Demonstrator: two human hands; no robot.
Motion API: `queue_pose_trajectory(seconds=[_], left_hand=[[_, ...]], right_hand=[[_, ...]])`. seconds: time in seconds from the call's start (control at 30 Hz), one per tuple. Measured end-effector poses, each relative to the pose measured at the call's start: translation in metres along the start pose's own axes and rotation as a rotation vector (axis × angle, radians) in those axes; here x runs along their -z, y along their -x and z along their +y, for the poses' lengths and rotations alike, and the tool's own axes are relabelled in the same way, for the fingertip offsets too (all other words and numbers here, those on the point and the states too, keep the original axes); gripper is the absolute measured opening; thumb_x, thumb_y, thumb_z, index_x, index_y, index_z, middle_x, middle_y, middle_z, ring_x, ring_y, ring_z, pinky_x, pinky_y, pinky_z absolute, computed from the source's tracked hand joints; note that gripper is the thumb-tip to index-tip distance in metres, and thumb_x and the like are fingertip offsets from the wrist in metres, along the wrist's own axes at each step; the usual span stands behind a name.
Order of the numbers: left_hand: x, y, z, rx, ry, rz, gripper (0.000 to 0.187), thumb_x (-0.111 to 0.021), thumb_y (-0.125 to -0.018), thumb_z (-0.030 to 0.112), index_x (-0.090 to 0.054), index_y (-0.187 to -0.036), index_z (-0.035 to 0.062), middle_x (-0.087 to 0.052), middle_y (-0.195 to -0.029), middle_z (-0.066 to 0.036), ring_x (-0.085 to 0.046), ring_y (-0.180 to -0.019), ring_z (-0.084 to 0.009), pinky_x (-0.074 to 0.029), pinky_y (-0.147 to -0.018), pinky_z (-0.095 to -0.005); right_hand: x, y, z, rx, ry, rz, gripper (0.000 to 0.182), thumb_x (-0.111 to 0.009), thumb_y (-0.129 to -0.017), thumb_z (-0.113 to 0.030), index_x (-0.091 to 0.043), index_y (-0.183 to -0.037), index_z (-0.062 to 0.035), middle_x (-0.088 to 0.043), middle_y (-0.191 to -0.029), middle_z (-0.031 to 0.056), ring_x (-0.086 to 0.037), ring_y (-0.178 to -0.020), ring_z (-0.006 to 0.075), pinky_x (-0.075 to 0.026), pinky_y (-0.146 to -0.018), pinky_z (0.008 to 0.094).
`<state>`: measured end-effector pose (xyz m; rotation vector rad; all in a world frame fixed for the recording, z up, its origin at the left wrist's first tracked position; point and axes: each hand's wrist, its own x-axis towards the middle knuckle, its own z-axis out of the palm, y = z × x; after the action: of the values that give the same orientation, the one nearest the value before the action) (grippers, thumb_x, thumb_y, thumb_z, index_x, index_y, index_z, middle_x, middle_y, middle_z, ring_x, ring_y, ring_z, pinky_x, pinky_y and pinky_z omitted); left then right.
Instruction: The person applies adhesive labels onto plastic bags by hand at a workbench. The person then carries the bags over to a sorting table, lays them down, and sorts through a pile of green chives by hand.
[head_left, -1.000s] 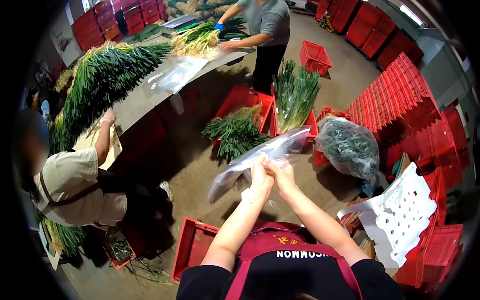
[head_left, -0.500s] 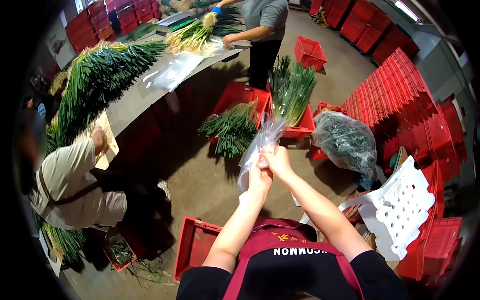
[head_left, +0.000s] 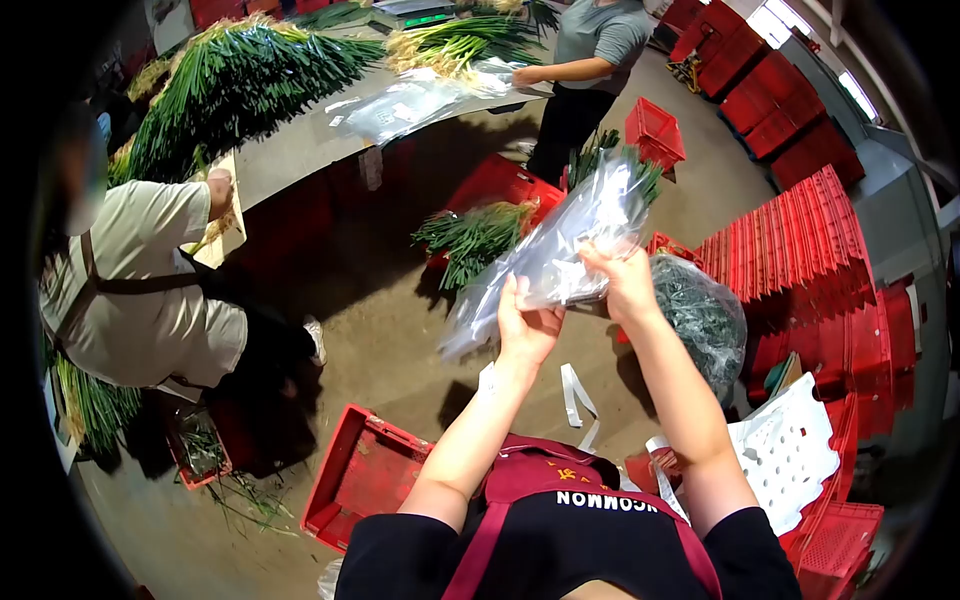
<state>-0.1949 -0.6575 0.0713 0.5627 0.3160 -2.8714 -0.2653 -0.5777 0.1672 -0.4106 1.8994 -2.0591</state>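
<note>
Left grip: the left hand [head_left: 527,325] is closed on the lower middle of a clear plastic bag [head_left: 560,250], thumb on top, fingers curled under the film.
Right grip: the right hand [head_left: 625,280] pinches the same bag a little higher and to the right, fingers closed on a fold of film.
Bag position: held up in front of the chest, slanting from lower left to upper right, well above the floor [head_left: 390,330].
Bag look: thin, glossy, crinkled film, long and narrow, see-through with white glare streaks; the lower end hangs limp past the left hand.
Hard to make out: whether the bag mouth is open cannot be told; the film blurs whatever lies behind it.
Behind the bag: red plastic crates [head_left: 500,185] holding bundles of green onions [head_left: 475,235], partly veiled by the film.
Right of the hands: a bulging clear sack of greens [head_left: 705,315], and beyond it stacks of red ribbed crates [head_left: 790,235], cut off by the dark lens edge.
Lower right: a white perforated sheet [head_left: 790,455], bent, its far corner hidden.
Near the feet: an empty-looking red crate [head_left: 360,475] tilted on the floor, partly behind the left arm.
Table: a long grey table [head_left: 290,150] heaped with long green onions [head_left: 240,80] and flat clear bags [head_left: 400,100].
Others: a seated person in a beige shirt [head_left: 130,270] reaches to the table edge; a standing person in a grey shirt [head_left: 590,50] works at the far end, head cut off.
</note>
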Motion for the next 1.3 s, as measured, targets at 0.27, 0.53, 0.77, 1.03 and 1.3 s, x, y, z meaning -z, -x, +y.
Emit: queue_pose_trajectory(seconds=[0.27,0.53,0.77,1.03,1.3], left_hand=[[0.002,-0.025,0.056,-0.165,-0.081,-0.083,0.082,-0.035,-0.075,0.071,-0.042,-0.120,0.0026,-0.045,-0.122,-0.013,-0.045,-0.111,-0.0263,-0.037,-0.091,-0.0396],[0.027,0.026,0.072,-1.975,-1.636,-0.158,0.074,-0.082,-0.053,0.027,-0.041,-0.111,0.0051,-0.038,-0.119,-0.016,-0.037,-0.113,-0.0324,-0.033,-0.092,-0.0398],[-0.033,0.041,0.104,-1.431,-1.812,-0.091,0.106,-0.079,-0.052,0.021,-0.014,-0.133,-0.0009,-0.019,-0.136,-0.022,-0.016,-0.128,-0.0355,-0.020,-0.103,-0.0438],[-0.060,0.042,0.067,-1.220,-1.783,-0.371,0.093,-0.074,-0.062,0.019,-0.017,-0.135,0.0057,-0.033,-0.132,-0.015,-0.048,-0.095,-0.0228,-0.041,-0.075,-0.0315],[-0.072,0.033,0.010,-1.407,-1.425,-0.840,0.038,-0.065,-0.061,0.001,-0.061,-0.098,0.0059,-0.057,-0.078,-0.006,-0.052,-0.074,-0.0233,-0.040,-0.069,-0.0336]], right_hand=[[-0.016,-0.049,-0.090,0.090,-0.032,-0.038,0.015,-0.065,-0.070,-0.002,-0.060,-0.084,0.0023,-0.061,-0.077,0.0053,-0.056,-0.067,0.0117,-0.044,-0.061,0.0246],[-0.050,-0.061,-0.164,0.186,-0.106,-0.125,0.023,-0.058,-0.079,-0.008,-0.055,-0.099,0.0044,-0.059,-0.091,0.0098,-0.058,-0.082,0.0186,-0.047,-0.073,0.0319],[-0.069,0.000,-0.196,0.222,-0.239,-0.313,0.020,-0.059,-0.076,-0.003,-0.060,-0.093,0.0063,-0.062,-0.090,0.0107,-0.058,-0.083,0.0160,-0.044,-0.076,0.0270],[-0.017,0.033,-0.235,0.943,0.348,-0.052,0.035,-0.051,-0.083,-0.008,-0.047,-0.114,0.0075,-0.057,-0.105,0.0167,-0.056,-0.099,0.0199,-0.052,-0.081,0.0302],[0.021,0.037,-0.285,1.035,0.360,-0.412,0.033,-0.048,-0.088,-0.008,-0.045,-0.114,0.0102,-0.055,-0.108,0.0197,-0.060,-0.093,0.0228,-0.053,-0.082,0.0361]])
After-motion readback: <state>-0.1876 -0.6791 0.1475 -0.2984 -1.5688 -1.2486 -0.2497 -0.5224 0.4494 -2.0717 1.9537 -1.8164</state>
